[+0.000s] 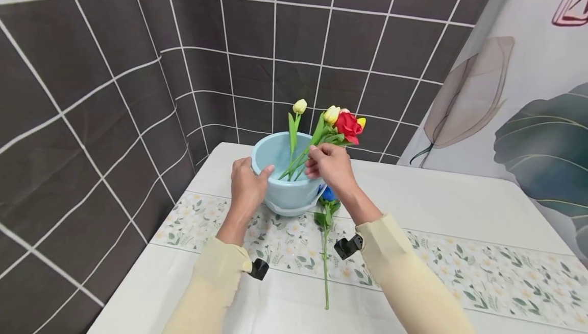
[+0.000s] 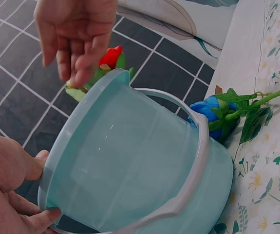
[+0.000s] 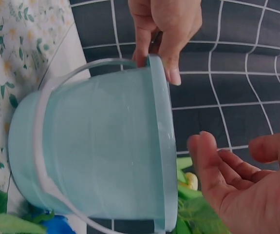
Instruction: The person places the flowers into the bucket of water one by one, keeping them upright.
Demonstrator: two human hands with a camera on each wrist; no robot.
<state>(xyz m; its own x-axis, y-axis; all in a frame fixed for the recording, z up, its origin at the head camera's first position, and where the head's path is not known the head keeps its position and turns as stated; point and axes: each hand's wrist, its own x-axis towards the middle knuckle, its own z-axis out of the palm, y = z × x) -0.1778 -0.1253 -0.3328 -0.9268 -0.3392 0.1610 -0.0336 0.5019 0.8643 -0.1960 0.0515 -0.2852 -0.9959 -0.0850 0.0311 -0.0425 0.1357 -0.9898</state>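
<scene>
A light blue bucket [image 1: 289,198] stands upright on the table against the dark wall. My left hand [image 1: 248,186] grips its left rim, thumb inside and fingers outside. Several flowers lean in the bucket: a cream tulip [image 1: 300,106] near the back, and at the right rim another cream tulip [image 1: 332,114], a red rose [image 1: 349,127] and a yellow bloom [image 1: 362,122]. Just above the right rim, beside the stems, is my right hand [image 1: 332,166]. In the right wrist view its fingers [image 3: 210,163] are loosely bent, thumb apart, nothing between them.
A blue rose [image 1: 327,193] lies on the table right of the bucket, its long stem toward me. The bucket's pale handle [image 2: 200,156] hangs down its side. A floral runner [image 1: 496,270] crosses the white table. Dark tiled sheeting [image 1: 303,27] rises behind and left.
</scene>
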